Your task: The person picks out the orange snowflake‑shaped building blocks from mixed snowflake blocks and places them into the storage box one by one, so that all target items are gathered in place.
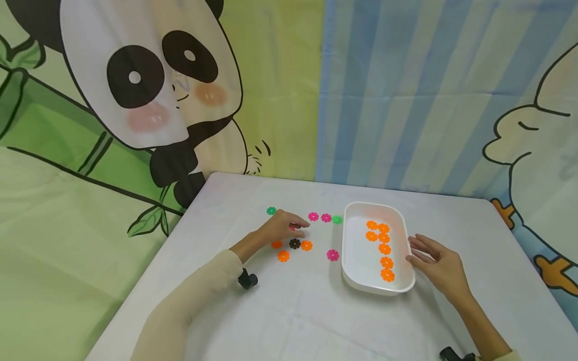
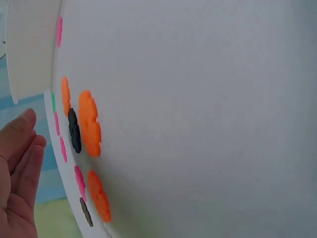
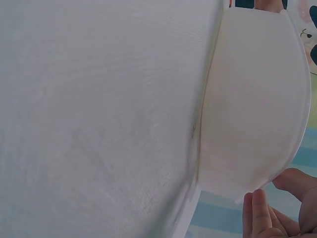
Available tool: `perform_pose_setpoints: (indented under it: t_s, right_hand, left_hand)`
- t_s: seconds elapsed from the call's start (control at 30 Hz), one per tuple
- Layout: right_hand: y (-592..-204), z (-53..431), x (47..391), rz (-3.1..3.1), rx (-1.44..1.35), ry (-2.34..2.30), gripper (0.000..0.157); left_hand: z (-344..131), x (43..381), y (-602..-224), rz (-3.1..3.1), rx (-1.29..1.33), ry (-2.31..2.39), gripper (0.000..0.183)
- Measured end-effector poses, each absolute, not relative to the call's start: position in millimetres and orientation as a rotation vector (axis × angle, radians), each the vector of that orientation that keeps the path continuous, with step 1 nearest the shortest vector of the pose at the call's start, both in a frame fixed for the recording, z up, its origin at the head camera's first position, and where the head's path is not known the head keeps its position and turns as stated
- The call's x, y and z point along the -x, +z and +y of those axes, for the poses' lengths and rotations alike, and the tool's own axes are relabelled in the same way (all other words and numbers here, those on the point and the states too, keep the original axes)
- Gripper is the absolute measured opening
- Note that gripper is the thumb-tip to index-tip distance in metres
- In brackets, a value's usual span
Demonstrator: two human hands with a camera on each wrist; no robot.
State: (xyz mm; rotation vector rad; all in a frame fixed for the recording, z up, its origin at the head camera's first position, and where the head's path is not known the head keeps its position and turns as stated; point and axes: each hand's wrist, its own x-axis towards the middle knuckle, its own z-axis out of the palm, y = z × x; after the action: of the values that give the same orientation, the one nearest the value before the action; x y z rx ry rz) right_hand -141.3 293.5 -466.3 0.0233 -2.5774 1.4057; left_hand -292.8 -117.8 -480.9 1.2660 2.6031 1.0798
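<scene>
My left hand (image 1: pixel 277 228) hovers over flower-shaped plastic pieces on the left of the table, fingers extended, thumb apart. Nothing shows between its fingers in the left wrist view. Below and around it lie an orange piece (image 1: pixel 306 245), a black piece (image 1: pixel 295 243) and a pink piece (image 1: pixel 291 227) partly hidden by the fingers. A white tray (image 1: pixel 354 286) stands to the right, with several orange flower pieces (image 1: pixel 385 249) lying inside. Against the tray's right side rests my right hand (image 1: pixel 444 268), its fingertips and thumb touching near the rim, fingers fairly straight.
Two pink pieces (image 1: pixel 319 217) and a light green piece (image 1: pixel 337 219) lie left of the tray's far end. Nearer is another pink piece (image 1: pixel 332 255). A green piece (image 1: pixel 271 210) lies beyond the left hand. Printed curtains (image 1: pixel 280 90) hang behind the white table (image 1: pixel 293 311).
</scene>
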Motion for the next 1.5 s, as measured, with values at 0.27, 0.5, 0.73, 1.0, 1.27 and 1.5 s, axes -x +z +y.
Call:
perform_pose_setpoints:
  t_s: [0.27, 0.5, 0.73, 1.0, 1.27, 1.5]
  right_hand:
    - [-465, 292, 141, -2.581, 0.013, 1.403, 0.071]
    - [-466, 293, 141, -2.574, 0.002, 1.421, 0.070]
    - [-469, 293, 142, -2.573, -0.013, 1.394, 0.068]
    - [-469, 293, 141, -2.562, -0.016, 1.420, 0.067]
    - [-468, 292, 140, -2.581, 0.032, 1.412, 0.069]
    - [-467, 292, 140, -2.585, 0.030, 1.405, 0.069]
  left_hand:
    - [-110, 282, -491, 2.504, -1.307, 1.012, 0.034]
    - [-110, 279, -496, 2.546, -1.361, 0.885, 0.036]
    - [-112, 281, -497, 2.538, -1.381, 0.852, 0.030]
    - [-108, 280, -497, 2.541, -1.380, 0.813, 0.031]
    - [-106, 278, -490, 2.529, -1.272, 0.909, 0.032]
    - [-97, 278, -483, 2.527, -1.378, 1.011, 0.034]
